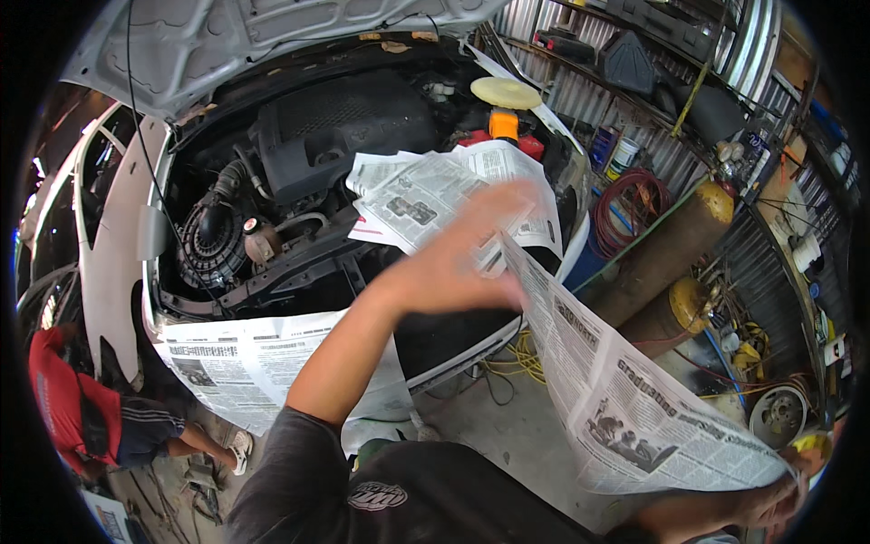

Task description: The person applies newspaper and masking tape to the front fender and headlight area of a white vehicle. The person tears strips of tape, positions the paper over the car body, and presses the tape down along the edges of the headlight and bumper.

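Note:
My left hand [462, 263] is over the front of an open engine bay, blurred by motion, its fingers stretched out and thumb apart. Beside it is the upper corner of a newspaper sheet [625, 399], which slants down to the lower right. My right hand [775, 499] grips the far lower end of that sheet. A yellow round thing [813, 449], partly hidden, is at the same hand. More newspaper [426, 195] lies over the right side of the bay, past my left hand. Another newspaper sheet [263, 363] covers the front of the car on the left.
A black engine cover [340, 127] sits under the raised hood [299, 36]. A pale round pad [505, 92] rests above an orange thing [504, 125]. Gas cylinders [675, 245], a coiled red hose [632, 210] and shelves line the right. A person in red [77, 399] bends at lower left.

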Available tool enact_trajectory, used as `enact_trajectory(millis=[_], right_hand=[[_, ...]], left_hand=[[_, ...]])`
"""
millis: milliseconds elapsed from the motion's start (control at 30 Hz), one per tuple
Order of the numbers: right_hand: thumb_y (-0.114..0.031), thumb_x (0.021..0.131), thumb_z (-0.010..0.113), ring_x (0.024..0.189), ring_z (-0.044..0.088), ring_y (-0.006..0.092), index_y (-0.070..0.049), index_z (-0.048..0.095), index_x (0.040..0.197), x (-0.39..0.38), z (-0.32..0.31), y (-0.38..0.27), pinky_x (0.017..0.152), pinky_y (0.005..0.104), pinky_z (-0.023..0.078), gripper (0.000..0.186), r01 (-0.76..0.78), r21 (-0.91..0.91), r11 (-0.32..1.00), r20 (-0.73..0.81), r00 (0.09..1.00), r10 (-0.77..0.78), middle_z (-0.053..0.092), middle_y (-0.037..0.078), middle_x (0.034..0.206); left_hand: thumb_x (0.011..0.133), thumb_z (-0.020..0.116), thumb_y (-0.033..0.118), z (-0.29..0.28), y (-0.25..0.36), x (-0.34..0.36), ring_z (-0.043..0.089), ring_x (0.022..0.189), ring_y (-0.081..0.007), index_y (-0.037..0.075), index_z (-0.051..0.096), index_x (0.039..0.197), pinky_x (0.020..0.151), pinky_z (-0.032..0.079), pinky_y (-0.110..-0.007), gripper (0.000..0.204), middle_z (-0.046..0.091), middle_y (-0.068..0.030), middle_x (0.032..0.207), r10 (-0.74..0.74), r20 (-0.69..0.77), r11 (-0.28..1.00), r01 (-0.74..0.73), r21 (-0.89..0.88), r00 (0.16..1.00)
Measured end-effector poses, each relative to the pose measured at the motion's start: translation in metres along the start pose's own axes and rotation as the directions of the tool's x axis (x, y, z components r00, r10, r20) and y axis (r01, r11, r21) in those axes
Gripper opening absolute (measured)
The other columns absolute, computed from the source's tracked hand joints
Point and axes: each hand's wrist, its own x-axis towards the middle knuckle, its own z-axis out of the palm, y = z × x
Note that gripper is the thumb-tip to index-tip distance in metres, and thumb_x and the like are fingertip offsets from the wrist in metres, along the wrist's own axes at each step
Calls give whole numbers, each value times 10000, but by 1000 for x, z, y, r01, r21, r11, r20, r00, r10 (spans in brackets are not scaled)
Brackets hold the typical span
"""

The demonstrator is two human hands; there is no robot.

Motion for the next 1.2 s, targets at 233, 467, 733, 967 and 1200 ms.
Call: enact_trajectory(millis=[233, 467, 733, 967, 1200], right_hand=[[-71, 1033, 549, 1141, 620, 234, 14, 590, 1226, 54, 29, 62, 1017, 351, 464, 215, 80, 82, 993, 404, 908, -106, 648, 156, 1215], [-113, 991, 651, 1194, 596, 200, 38, 563, 1321, 93, 57, 12, 1059, 316, 435, 373, 75, 71, 995, 530, 842, -101, 645, 120, 1273], [-197, 881, 783, 712, 649, 154, 61, 633, 1213, 28, -113, -138, 618, 225, 516, 447, -453, 308, 837, 844, 535, -21, 678, 120, 1038], [-406, 949, 674, 688, 704, 151, 45, 686, 1152, 28, -72, -214, 561, 270, 547, 495, -819, 38, 572, 990, -48, -134, 750, 140, 985], [-276, 1037, 573, 1183, 587, 187, -19, 517, 1414, -108, 81, -262, 976, 327, 490, 459, -981, 79, 176, 997, 73, -40, 482, 111, 1455]], left_hand=[[864, 783, 292, 48, 52, 46, 666, 947, -251, 1, 537, 1383, 850, 516, -370, 643, 701, -145, 1110, -60, 669, 897, 334, -289, 741], [941, 689, 258, 68, 85, -20, 650, 747, -186, -25, 712, 1051, 707, 499, -328, 304, 712, -159, 849, -189, 574, 818, 451, -357, 797], [906, 656, 94, -19, 182, -93, 705, 835, -297, 17, 736, 1063, 762, 543, -355, 192, 743, -147, 979, -342, 68, 925, 348, -154, 937], [765, 636, -79, -131, 299, -160, 560, 1288, -353, 117, 767, 1030, 1085, 425, -483, 355, 709, -78, 1237, 82, -165, 851, 17, 525, 983], [760, 834, 83, -170, 397, -277, 218, 1502, -431, 218, 790, 867, 1216, 210, -490, 178, 352, -195, 1570, 188, -490, 729, 213, 651, 851]])
